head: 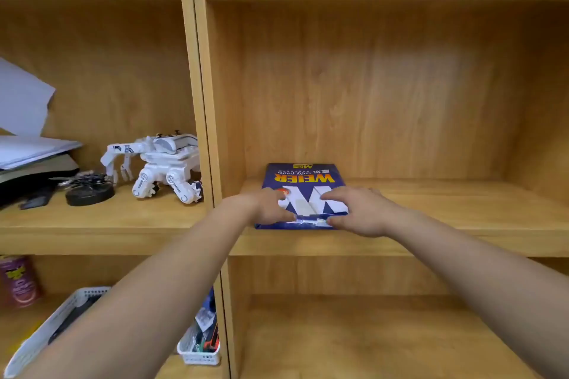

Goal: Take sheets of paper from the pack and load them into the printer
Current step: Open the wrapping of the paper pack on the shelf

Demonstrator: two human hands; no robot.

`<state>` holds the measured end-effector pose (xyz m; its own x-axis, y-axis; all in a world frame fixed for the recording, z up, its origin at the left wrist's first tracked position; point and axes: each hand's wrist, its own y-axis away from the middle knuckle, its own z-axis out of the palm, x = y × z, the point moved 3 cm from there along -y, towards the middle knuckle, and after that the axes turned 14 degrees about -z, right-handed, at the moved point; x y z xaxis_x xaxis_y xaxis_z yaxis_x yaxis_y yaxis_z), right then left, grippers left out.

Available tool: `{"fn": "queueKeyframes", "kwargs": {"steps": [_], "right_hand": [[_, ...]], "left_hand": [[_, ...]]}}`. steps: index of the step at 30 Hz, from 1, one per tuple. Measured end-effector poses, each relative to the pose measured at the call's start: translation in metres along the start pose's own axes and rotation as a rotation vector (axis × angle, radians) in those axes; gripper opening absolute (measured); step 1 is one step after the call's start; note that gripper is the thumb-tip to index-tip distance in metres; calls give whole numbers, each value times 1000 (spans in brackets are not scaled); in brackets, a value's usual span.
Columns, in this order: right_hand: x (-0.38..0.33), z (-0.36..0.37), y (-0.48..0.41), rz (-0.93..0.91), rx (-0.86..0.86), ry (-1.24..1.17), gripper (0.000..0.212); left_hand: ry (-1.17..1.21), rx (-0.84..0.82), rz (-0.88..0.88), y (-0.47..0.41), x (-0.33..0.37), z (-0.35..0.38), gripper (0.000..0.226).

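Note:
A blue pack of copy paper (303, 177) with yellow lettering lies flat on the middle shelf (446, 206) of a wooden cabinet, its near end at the shelf's front. My left hand (271, 204) rests on the pack's near left corner, thumb at the front edge. My right hand (358, 209) lies on the near right corner, fingers on top and thumb at the front end, where a white strip shows. Both hands touch the pack, which sits on the shelf. No printer is in view.
A vertical wooden divider (204, 132) stands just left of the pack. In the left compartment are a white toy robot (163, 168), a dark round object (89, 191) and stacked papers (27, 148). Below left stand white baskets (200, 351) and a purple can (20, 281).

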<state>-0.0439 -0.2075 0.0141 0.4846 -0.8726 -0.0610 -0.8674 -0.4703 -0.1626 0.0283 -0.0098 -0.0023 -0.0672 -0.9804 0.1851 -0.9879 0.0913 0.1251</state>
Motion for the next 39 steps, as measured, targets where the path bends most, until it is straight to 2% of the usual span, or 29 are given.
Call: {"fn": "queueKeyframes", "kwargs": {"steps": [2,6,8,14,22,29,33,36,39], "right_hand": [[-3,3,-19,22,-19,-10,50],[3,14,-55,69,-40,-48,40],[7,18,-70,89,-54,-85,38],[14,32,-113,81,-109,-96,39],[26,46,-136,129,-93,-139,14],[36,51,-140,162,-14,-203,19],[32,48,-141,158,54,-221,8],[27,48,-144,164,71,-155,9],[24,47,-145,164,17,-110,13]], "left_hand": [[-15,-2,19,-12,-2,1,75],[-23,52,105,-37,1,6,47],[-21,51,110,-49,0,10,42],[-49,68,120,-62,1,17,39],[-57,96,132,-68,-1,17,41],[-100,118,153,-73,-2,14,48],[-120,114,157,-71,-1,12,47],[-120,108,146,-68,-1,11,49],[-122,103,140,-66,-2,12,37]]}}
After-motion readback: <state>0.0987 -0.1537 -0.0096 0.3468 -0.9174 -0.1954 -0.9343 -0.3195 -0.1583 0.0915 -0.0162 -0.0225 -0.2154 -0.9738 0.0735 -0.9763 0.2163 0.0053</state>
